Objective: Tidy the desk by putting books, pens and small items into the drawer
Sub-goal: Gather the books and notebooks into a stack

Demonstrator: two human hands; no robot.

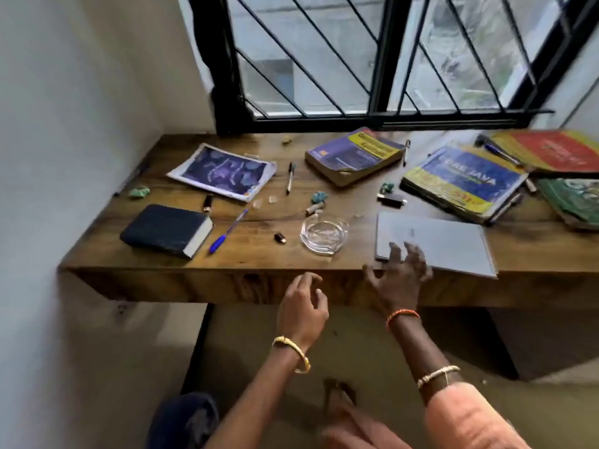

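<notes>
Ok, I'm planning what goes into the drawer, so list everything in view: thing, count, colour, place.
Desk: one, brown wood, under the barred window.
Thick book: one, dark cover, front left.
Printed sheet: one, purple and white, back left.
Textbooks: at least four, blue-yellow, red, green, back centre to right.
Notebook: one, grey, spiral-bound, front right.
Blue pen: one, beside the thick book.
Other pens: several, dark or white, among the books.
Ashtray: one, clear glass, front centre.
Crumpled scraps: about three, green.
Small dark items: several, scattered mid-desk; too small to identify.
Left hand: loosely curled, holding nothing, before the desk front.
Right hand: fingers spread at the notebook's near corner.
</notes>
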